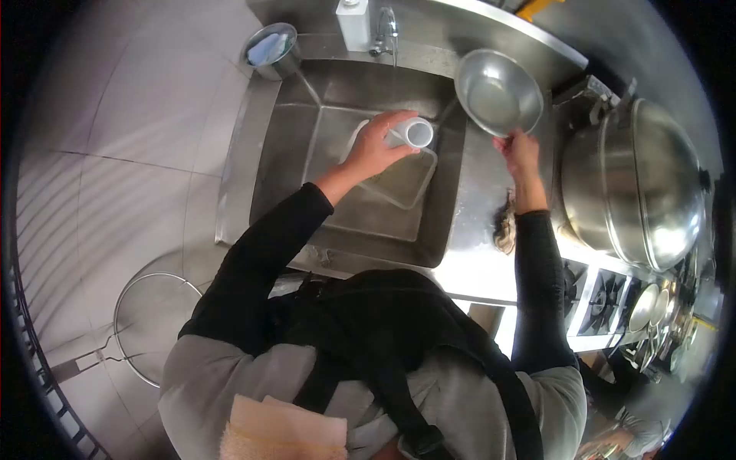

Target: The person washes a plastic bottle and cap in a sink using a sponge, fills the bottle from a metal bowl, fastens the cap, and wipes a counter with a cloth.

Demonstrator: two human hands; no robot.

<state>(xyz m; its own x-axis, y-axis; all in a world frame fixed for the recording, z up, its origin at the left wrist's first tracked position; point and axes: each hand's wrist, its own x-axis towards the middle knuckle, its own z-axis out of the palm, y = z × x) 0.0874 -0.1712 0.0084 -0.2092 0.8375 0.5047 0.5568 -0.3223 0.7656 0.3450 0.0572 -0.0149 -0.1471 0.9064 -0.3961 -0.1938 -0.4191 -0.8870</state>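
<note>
My left hand (376, 146) is wrapped round a white cylindrical container (418, 133) and holds it over the sink (287, 146). The container's round end faces up toward me. Below it, in the basin, lies a clear rectangular tub (410, 188), partly hidden by my hand and the container. To the right, my right hand (521, 157) grips the rim of a round metal bowl (498, 96), with fingers closed on its near edge. The bowl is at the steel counter beside the sink; whether it rests there or is lifted, I cannot tell.
A faucet (386, 34) and white bottle (354, 24) stand behind the sink. A metal canister (274, 52) holding blue and white items sits at the back left corner. A large lidded pot (632, 184) and crumpled cloth (506, 222) are right. A round strainer (157, 277) hangs left.
</note>
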